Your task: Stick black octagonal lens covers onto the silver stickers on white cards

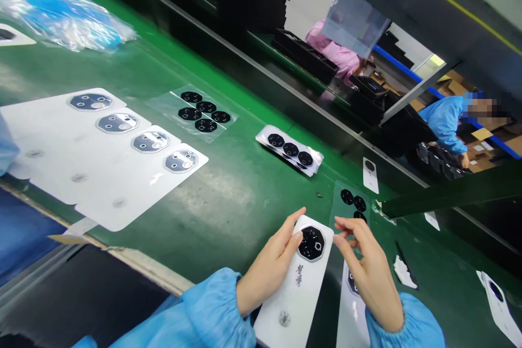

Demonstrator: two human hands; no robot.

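My left hand (269,266) grips a white phone back cover (299,299) by its upper left edge, with the thumb resting at the rim of the black camera-lens sticker (312,243). Dark characters and a round grey mark show on the cover. Beside the cover's upper right corner is my right hand (369,269), thumb and index finger apart and nothing visible between them. Beneath the right hand lies another white back cover (351,310), partly hidden. Just behind that hand is a clear sheet with black lens stickers (346,196), also partly covered.
Several white back covers (134,196) lie side by side on the green table (228,201) at left. Lens-sticker sheets (206,107) and a sticker stack (281,144) sit behind. A green post (448,196) crosses at right. Two people in blue (444,117) and pink (334,49) work beyond.
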